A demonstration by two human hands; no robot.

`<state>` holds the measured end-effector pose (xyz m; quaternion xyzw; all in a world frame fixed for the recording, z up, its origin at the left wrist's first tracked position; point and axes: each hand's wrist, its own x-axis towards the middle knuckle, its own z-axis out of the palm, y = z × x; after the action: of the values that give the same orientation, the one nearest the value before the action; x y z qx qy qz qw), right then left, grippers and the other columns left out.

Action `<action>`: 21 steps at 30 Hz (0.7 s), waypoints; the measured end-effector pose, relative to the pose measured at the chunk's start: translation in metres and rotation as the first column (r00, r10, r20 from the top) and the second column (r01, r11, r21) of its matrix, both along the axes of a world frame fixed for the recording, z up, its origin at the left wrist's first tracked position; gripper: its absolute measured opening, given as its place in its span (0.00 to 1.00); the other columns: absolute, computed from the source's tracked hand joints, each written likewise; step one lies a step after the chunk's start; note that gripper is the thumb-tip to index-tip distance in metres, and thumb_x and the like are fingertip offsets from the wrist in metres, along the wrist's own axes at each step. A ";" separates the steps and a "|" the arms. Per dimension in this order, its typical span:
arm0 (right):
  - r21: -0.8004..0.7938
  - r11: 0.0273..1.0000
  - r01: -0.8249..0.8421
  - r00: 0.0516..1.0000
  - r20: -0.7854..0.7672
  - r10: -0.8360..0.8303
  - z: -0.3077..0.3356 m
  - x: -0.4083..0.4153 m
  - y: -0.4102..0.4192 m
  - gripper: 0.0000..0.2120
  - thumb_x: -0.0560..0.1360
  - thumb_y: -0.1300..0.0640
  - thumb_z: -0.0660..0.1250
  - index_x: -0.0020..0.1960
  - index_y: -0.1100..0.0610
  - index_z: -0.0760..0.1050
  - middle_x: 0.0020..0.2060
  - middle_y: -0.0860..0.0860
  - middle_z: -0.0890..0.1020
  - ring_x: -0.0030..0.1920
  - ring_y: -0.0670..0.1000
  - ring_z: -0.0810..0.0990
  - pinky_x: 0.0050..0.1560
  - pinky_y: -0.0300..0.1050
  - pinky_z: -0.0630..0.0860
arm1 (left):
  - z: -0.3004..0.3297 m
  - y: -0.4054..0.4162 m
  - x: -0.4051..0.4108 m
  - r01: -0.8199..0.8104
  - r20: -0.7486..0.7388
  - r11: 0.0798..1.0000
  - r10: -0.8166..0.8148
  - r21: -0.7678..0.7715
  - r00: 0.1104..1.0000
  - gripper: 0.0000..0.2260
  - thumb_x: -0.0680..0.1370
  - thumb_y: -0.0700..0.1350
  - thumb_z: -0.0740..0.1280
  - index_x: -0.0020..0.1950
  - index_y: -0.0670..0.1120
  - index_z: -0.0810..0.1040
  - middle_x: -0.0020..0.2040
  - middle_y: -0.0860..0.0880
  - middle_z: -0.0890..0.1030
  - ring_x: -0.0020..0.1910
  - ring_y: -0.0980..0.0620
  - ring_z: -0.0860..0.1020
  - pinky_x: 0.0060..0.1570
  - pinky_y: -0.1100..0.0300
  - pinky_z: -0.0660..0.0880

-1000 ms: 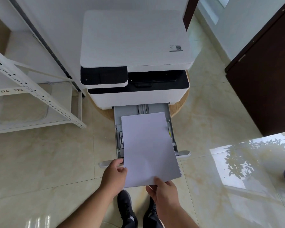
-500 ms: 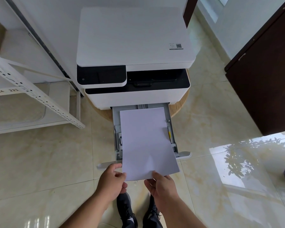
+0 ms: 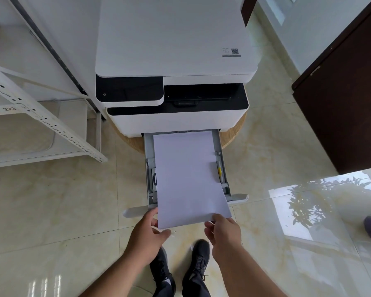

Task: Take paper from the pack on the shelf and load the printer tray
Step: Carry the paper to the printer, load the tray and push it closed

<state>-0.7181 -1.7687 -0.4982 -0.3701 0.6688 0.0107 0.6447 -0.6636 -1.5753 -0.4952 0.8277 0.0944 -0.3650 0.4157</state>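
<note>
I see one tiled floor (image 3: pixel 51 200) under everything, pale and glossy, with a bright window reflection off to the right of where my hands hold. One white printer (image 3: pixel 174 50) stands just beyond the grip, on a round wooden stand (image 3: pixel 234 138) whose edge shows at both sides below it. One white metal shelf unit (image 3: pixel 47 123) stands well to the left of the grip, with number labels on its rail; I can't see a paper pack on it from here. One dark brown cabinet (image 3: pixel 347 103) stands far to the right.

One paper tray (image 3: pixel 223 166) is pulled out of the printer's base toward me, grey inside, with a side guide visible on each side of the paper. One stack of white paper (image 3: pixel 189 179) lies over the tray, its far edge up at the printer's slot and its near edge overhanging the tray front, raised in my hands.

Two hands hold that near edge. My left hand (image 3: pixel 147 231) pinches the near left corner, thumb on top and fingers curled beneath. My right hand (image 3: pixel 223 231) pinches the near right corner, thumb on the sheet. Directly below the grip are my two black shoes (image 3: pixel 198 257).
</note>
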 end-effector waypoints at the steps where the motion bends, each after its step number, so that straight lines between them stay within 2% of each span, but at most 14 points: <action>1: 0.016 1.000 0.005 1.000 0.016 -0.005 0.000 0.002 -0.001 0.08 0.79 0.64 0.66 0.57 0.63 0.77 0.43 0.59 0.82 0.38 0.55 0.81 0.41 0.48 0.80 | 0.000 -0.001 0.000 0.000 0.021 1.000 -0.001 0.013 1.000 0.25 0.74 0.43 0.75 0.68 0.59 0.73 0.47 0.52 0.82 0.42 0.52 0.82 0.43 0.57 0.78; 4: 0.051 0.998 0.022 0.999 0.049 -0.024 -0.001 0.009 -0.005 0.06 0.80 0.64 0.66 0.56 0.64 0.76 0.42 0.59 0.82 0.37 0.55 0.82 0.40 0.48 0.83 | -0.001 -0.003 0.005 -0.006 0.073 0.999 0.003 0.032 0.997 0.21 0.77 0.42 0.73 0.67 0.55 0.76 0.44 0.52 0.82 0.43 0.54 0.81 0.42 0.62 0.74; 9: 0.063 0.997 0.054 0.997 0.051 -0.057 0.002 0.011 -0.009 0.03 0.80 0.67 0.63 0.51 0.65 0.76 0.37 0.59 0.81 0.35 0.55 0.84 0.43 0.49 0.85 | -0.004 -0.003 0.011 0.001 0.103 0.999 -0.006 0.052 0.995 0.15 0.77 0.42 0.72 0.63 0.54 0.79 0.41 0.51 0.83 0.41 0.55 0.81 0.39 0.65 0.72; 13: 0.045 0.998 0.042 0.998 0.049 -0.044 -0.001 0.014 -0.008 0.06 0.79 0.68 0.65 0.54 0.67 0.79 0.40 0.61 0.86 0.36 0.54 0.86 0.41 0.46 0.84 | -0.006 -0.004 0.013 -0.033 0.144 0.997 0.022 0.074 0.989 0.13 0.77 0.41 0.72 0.58 0.56 0.78 0.41 0.53 0.83 0.42 0.57 0.81 0.39 0.66 0.71; 18: 0.039 0.998 0.041 0.997 0.056 -0.043 0.000 0.023 -0.010 0.04 0.79 0.68 0.66 0.51 0.68 0.79 0.37 0.60 0.87 0.35 0.53 0.86 0.42 0.46 0.83 | -0.008 -0.004 0.018 -0.041 0.176 0.996 0.027 0.077 0.984 0.13 0.78 0.42 0.72 0.55 0.57 0.73 0.42 0.55 0.83 0.42 0.60 0.80 0.39 0.69 0.70; 21: 0.049 0.998 0.046 0.997 0.060 -0.049 0.000 0.026 -0.011 0.04 0.79 0.67 0.67 0.50 0.68 0.79 0.37 0.60 0.87 0.36 0.54 0.86 0.44 0.46 0.84 | -0.010 -0.003 0.021 -0.041 0.188 0.995 0.023 0.092 0.982 0.11 0.78 0.42 0.71 0.55 0.56 0.75 0.42 0.56 0.83 0.42 0.61 0.80 0.39 0.69 0.70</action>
<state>-0.6921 -1.7798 -0.4986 -0.3387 0.6569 0.0000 0.6736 -0.6425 -1.5785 -0.5050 0.8755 0.0856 -0.2740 0.3887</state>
